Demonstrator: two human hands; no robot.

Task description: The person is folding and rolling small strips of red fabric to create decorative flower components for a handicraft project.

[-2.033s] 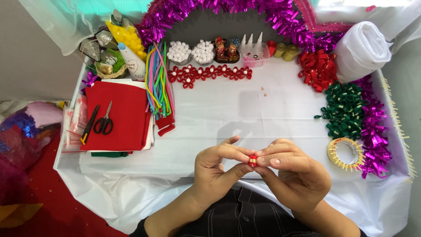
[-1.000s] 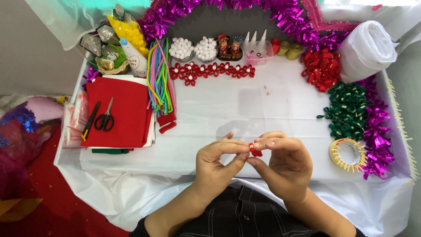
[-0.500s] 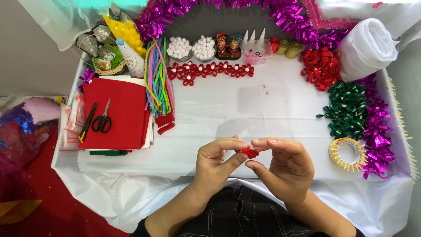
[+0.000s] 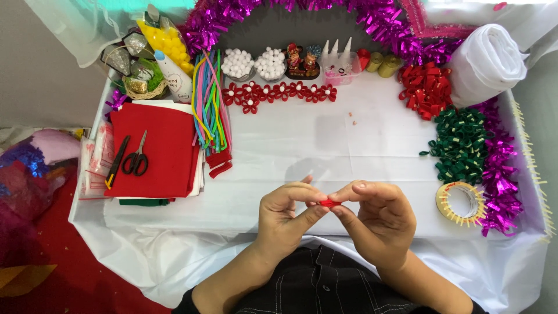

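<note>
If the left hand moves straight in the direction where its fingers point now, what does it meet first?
The left hand points rightward, so it would meet the small red piece pinched at its fingertips, then at once the right hand, whose fingertips hold the same piece. Both seem raised above the table, though depth is unclear.

Both bare forearms enter from bottom edge of frame, converging toward lower centre. Left hand (image 4: 288, 218) sits left of centre, wrist angled up and right, fingers curled, thumb extended rightward to meet index tip. Right hand (image 4: 372, 221) sits right of centre, back of hand to camera, fingers bent leftward, index and thumb pinched. Fingertips of both hands meet at lower centre, closed on small red piece (image 4: 330, 203). Hands raised above table surface.
</note>
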